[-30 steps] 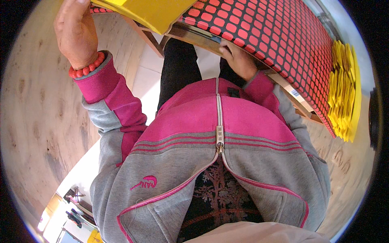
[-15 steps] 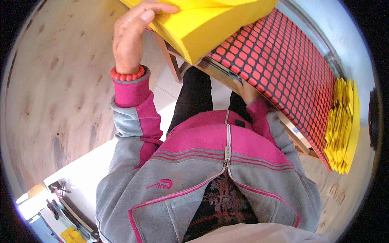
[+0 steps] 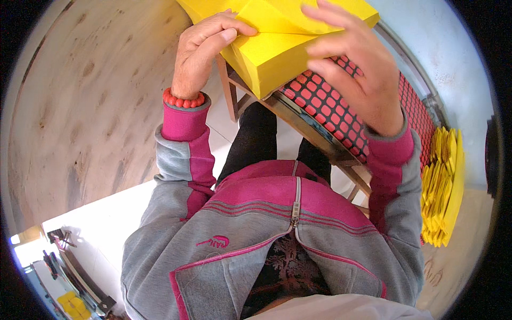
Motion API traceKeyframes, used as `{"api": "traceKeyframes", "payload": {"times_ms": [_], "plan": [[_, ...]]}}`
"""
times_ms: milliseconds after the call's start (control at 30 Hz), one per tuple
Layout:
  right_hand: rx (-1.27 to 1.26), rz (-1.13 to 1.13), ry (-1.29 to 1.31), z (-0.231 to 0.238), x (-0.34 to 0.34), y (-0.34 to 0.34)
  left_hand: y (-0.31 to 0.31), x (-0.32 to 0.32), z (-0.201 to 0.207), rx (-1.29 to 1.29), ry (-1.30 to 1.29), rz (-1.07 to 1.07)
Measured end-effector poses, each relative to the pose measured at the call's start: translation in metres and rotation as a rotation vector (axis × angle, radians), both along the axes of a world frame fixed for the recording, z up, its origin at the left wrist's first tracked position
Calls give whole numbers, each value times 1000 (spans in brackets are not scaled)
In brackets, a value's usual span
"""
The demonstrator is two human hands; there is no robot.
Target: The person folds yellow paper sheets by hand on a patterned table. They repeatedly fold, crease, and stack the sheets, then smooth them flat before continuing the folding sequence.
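Note:
A thick stack of yellow paper (image 3: 285,61) lies at the top of the view, on a table covered with a red-and-black patterned cloth (image 3: 325,109). Its upper sheets are partly raised and folded over. At the stack's left side, the thumb and index finger of my left hand (image 3: 200,56) close on the edge of the raised yellow paper. Over the right part of the stack hovers my right hand (image 3: 360,72), fingers spread and blurred by motion, with nothing seen in it.
Folded yellow paper pieces (image 3: 441,186) are piled at the cloth's right end. A wooden board (image 3: 85,106) stands along the left. Below the tabletop shows a wooden frame (image 3: 320,136). Small yellow items (image 3: 73,305) sit at the lower left.
My right hand has come up from under the table edge to above the yellow stack. My left hand has shifted right and down, onto the raised paper's edge.

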State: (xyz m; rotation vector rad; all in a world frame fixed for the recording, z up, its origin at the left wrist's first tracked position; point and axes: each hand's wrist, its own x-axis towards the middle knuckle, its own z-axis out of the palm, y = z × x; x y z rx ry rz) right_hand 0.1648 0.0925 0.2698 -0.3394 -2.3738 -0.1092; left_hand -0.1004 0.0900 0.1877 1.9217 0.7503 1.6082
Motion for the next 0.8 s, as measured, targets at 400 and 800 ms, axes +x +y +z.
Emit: {"api": "traceKeyframes", "payload": {"times_ms": [400,800], "plan": [[-16,139,34,-24,-25,41,10,-4,-3,1,36,14],[-75,143,105,-37,-26,41,17,-14,-13,18,100,80]]}}
